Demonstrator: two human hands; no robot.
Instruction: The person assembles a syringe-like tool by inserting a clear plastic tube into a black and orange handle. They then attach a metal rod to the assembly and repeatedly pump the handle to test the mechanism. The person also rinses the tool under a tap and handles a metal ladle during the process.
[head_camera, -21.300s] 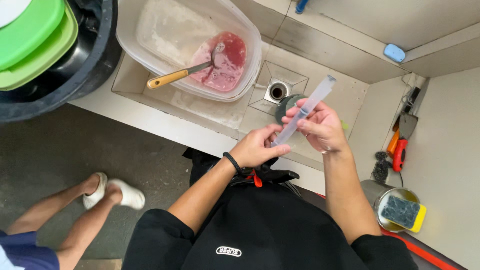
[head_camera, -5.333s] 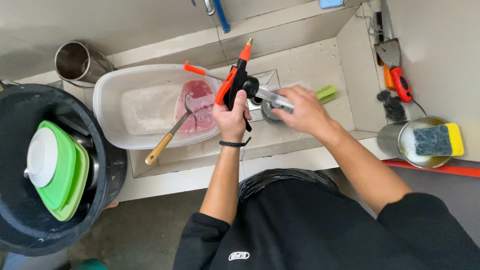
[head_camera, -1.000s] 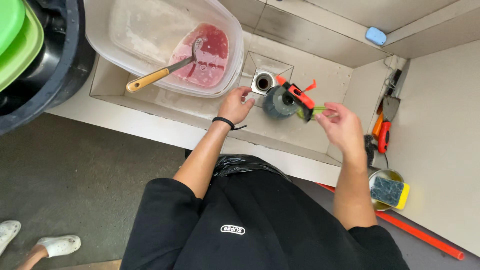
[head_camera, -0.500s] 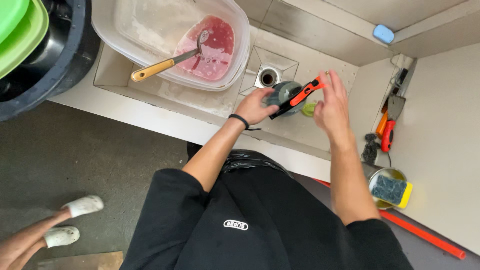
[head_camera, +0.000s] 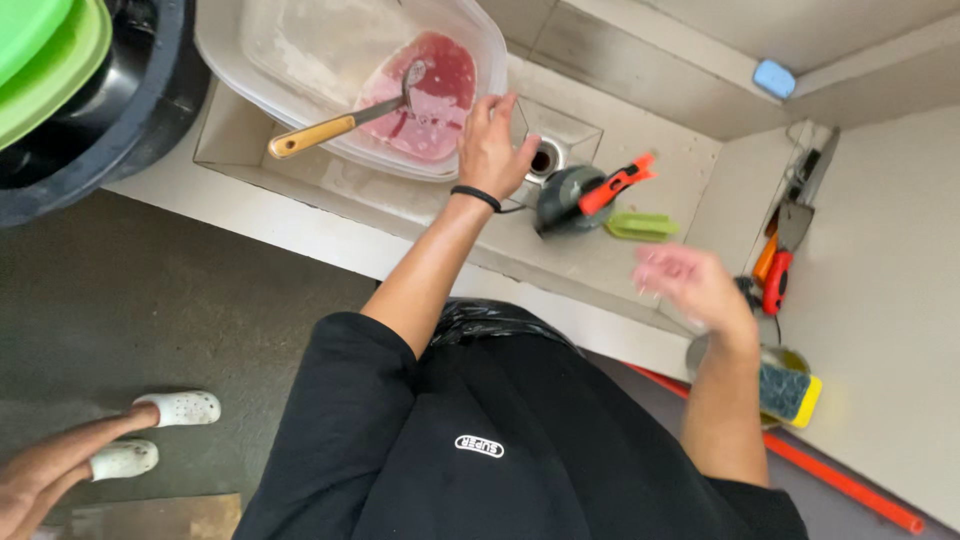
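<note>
Hands are coming off the tools, as I'm reading the head view: half a second back both were at the orange-handled tool (head_camera: 615, 183) and dark round sharpener (head_camera: 562, 203); now those are lying untouched in the sink (head_camera: 640, 262) by the drain (head_camera: 541, 159), green piece (head_camera: 640, 226) just beside them. Left hand (head_camera: 492, 150) is reaching to the rim of the clear tub (head_camera: 300, 60), fingers spread, gripping nothing. Right hand (head_camera: 690, 285) is pulling back, blurred, fingers loosely open and empty. I'm taking it the work is shifting to the tub with the ladle (head_camera: 340, 122) in pink liquid
</note>
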